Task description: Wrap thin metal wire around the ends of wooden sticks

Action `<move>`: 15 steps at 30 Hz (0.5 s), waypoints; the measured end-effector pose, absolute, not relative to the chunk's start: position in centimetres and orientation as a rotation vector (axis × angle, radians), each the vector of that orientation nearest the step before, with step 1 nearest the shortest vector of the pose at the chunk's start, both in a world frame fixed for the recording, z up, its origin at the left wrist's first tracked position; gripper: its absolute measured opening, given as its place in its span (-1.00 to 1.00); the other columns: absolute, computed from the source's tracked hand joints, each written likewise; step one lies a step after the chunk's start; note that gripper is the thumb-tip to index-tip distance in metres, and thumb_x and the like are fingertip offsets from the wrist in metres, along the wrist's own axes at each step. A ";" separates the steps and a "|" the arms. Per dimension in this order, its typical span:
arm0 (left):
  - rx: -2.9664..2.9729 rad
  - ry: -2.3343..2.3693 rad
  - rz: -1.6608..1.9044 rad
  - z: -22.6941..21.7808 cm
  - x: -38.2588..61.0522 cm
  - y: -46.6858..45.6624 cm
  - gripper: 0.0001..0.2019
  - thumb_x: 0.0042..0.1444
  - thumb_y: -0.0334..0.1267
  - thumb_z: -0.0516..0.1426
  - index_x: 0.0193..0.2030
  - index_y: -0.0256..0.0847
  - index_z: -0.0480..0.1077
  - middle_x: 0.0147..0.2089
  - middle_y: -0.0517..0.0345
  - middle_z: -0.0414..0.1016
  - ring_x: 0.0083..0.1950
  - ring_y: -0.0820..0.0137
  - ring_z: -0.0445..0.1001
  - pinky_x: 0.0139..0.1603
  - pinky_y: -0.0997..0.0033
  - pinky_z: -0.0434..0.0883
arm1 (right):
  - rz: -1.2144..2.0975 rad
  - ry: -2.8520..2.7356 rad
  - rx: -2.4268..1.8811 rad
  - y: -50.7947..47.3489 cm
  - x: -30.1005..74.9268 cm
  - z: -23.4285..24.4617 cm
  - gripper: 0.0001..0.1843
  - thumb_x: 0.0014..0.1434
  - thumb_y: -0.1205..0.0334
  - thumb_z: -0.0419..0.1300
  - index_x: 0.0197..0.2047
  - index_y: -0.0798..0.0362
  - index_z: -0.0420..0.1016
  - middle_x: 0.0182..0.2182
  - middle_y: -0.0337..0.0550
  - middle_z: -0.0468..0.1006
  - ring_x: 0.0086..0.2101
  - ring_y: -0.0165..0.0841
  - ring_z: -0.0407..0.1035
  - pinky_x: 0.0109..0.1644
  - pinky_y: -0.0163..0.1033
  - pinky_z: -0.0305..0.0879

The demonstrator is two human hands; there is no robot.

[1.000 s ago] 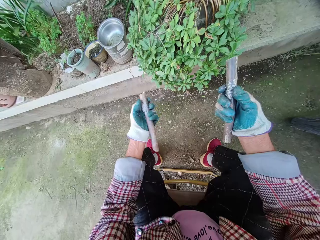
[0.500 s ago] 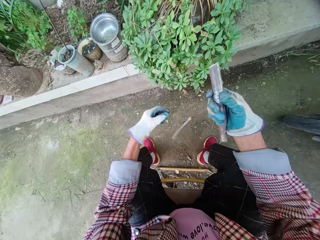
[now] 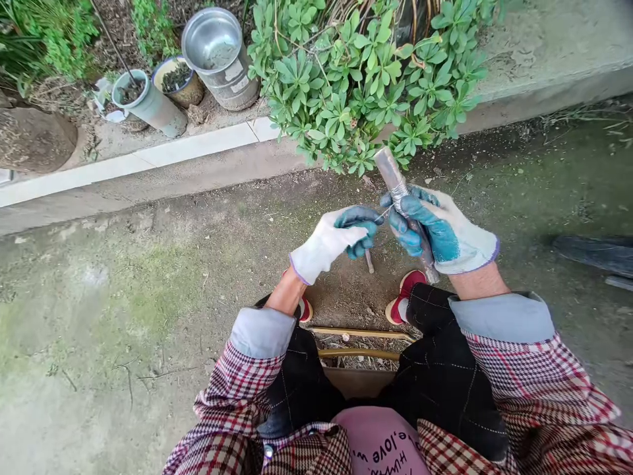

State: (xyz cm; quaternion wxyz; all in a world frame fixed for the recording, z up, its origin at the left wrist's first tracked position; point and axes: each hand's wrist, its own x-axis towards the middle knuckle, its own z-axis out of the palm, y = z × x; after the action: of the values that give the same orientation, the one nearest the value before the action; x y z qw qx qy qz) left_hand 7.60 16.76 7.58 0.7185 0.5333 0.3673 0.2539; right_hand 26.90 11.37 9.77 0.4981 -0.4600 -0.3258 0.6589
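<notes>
My right hand [image 3: 435,227], in a white glove with a teal coated palm, is wrapped round a grey metal pipe [image 3: 389,168] that tilts up to the left. Silvery wire [image 3: 398,192] is wound in several turns about the pipe, just above the fingers. A thin strand runs from these turns to my left hand [image 3: 341,237], gloved alike, whose fingers are closed on it. Below the left fingers shows the end of a thin brownish stick [image 3: 370,262]; the rest is hidden behind the hand, and I cannot tell whether it is held.
A leafy bush [image 3: 341,99] overhangs the tiled ledge [image 3: 198,150] ahead. On the planting bed stand a metal pot [image 3: 222,72], a pale cylindrical pot [image 3: 153,109] and a small bowl-like pot [image 3: 185,86]. A yellow metal bar [image 3: 361,332] lies between my legs. A dark object [image 3: 593,254] is at right.
My left hand has moved right and up, close to the pipe, over the stick. The pipe has shifted left with my right hand and tilts more to the left.
</notes>
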 end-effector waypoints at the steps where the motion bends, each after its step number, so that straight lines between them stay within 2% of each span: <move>1: 1.148 0.820 0.559 7.8 7.1 16.9 -0.66 0.05 -0.11 0.34 -0.11 -0.31 0.58 -0.43 0.15 0.56 -0.55 0.56 0.39 -0.55 0.55 0.34 | 1.589 -0.760 -1.138 11.5 27.0 9.7 -0.67 0.13 0.00 0.45 -0.21 0.00 0.48 -0.58 -0.34 0.37 -0.68 -0.52 0.14 -0.74 -0.37 0.06; 3: 1.095 0.829 0.572 8.2 6.2 17.0 -0.69 0.02 -0.08 0.36 -0.22 -0.30 0.58 -0.54 0.22 0.47 -0.63 0.59 0.29 -0.63 0.57 0.25 | 1.599 -0.717 -1.180 11.6 27.1 9.6 -0.65 0.09 0.02 0.47 -0.20 0.00 0.48 -0.59 -0.34 0.37 -0.69 -0.52 0.14 -0.75 -0.37 0.03; 6: 1.069 0.805 0.562 8.7 5.3 17.0 -0.72 0.02 -0.08 0.37 -0.28 -0.28 0.57 -0.53 0.18 0.50 -0.60 0.54 0.37 -0.62 0.56 0.30 | 1.623 -0.696 -1.188 11.8 27.0 9.5 -0.61 0.03 0.07 0.49 -0.17 0.00 0.46 -0.59 -0.37 0.37 -0.70 -0.52 0.12 -0.75 -0.36 0.02; 10: 1.113 0.759 0.504 8.9 4.4 16.7 -0.76 0.00 -0.13 0.38 -0.27 -0.24 0.60 -0.34 0.05 0.64 -0.40 0.41 0.56 -0.44 0.48 0.48 | 1.613 -0.708 -1.136 11.8 27.3 9.3 -0.56 -0.05 0.14 0.51 -0.17 -0.02 0.41 -0.60 -0.43 0.30 -0.70 -0.53 0.11 -0.72 -0.36 0.05; 15: 1.185 0.775 0.591 8.6 3.4 17.3 -0.83 0.02 -0.16 0.38 -0.30 -0.18 0.63 0.00 -0.05 0.66 -0.01 0.21 0.62 -0.09 0.29 0.60 | 1.588 -0.729 -1.153 11.5 27.4 9.1 -0.57 -0.04 0.15 0.52 -0.25 -0.03 0.36 -0.57 -0.40 0.34 -0.69 -0.54 0.14 -0.75 -0.37 0.07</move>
State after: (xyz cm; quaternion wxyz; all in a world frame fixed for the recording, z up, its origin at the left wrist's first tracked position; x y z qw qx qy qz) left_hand 3.44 17.31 8.62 0.7199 0.5359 0.3508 0.2674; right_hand 27.39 11.53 9.09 0.5007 -0.4767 -0.3015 0.6567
